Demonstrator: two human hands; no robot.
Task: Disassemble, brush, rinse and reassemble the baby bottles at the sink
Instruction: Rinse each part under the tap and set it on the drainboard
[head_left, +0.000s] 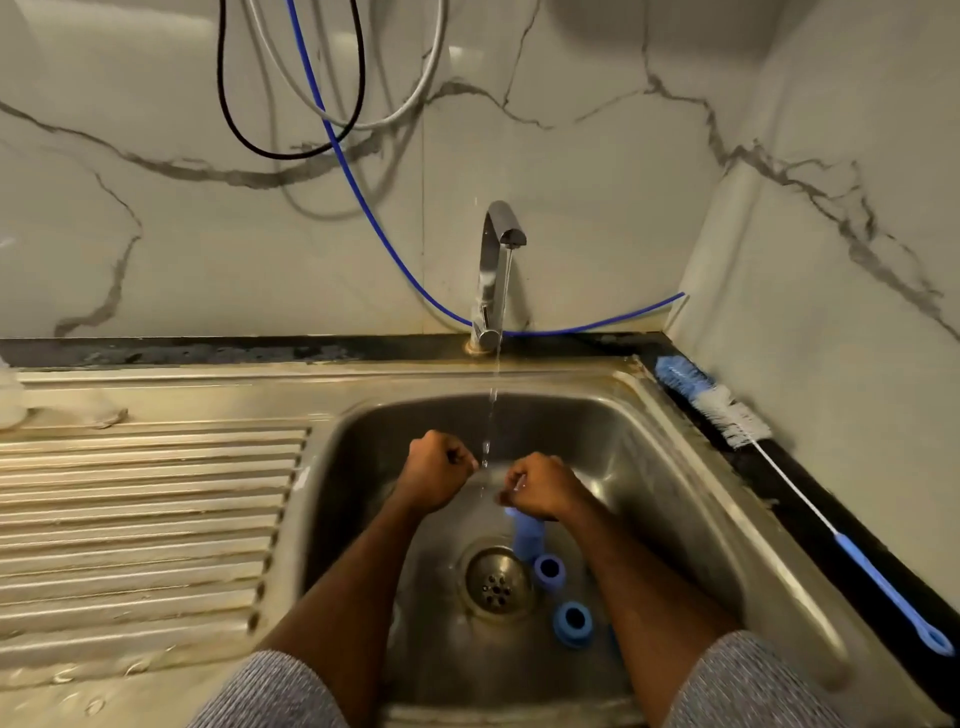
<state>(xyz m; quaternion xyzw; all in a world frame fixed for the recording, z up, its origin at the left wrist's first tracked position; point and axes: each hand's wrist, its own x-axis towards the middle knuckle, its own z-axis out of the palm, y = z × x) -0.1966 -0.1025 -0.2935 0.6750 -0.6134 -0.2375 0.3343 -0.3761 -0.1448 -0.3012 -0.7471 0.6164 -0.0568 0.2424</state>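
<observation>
Both hands in sink (691, 447) under running tap (496, 270). Left hand (436, 470) and right hand (543, 486) have fingers curled; a clear part seems stretched between them, cannot tell what. Blue bottle pieces (550, 569) lie below right hand, by drain (497, 581).

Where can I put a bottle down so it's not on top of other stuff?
The ridged drainboard left of the sink is bare across its ridges. The sink floor left of the drain looks free too. Right of the drain is crowded: blue bottle parts lie there under the right hand. The counter strip on the right holds the brush.
</observation>
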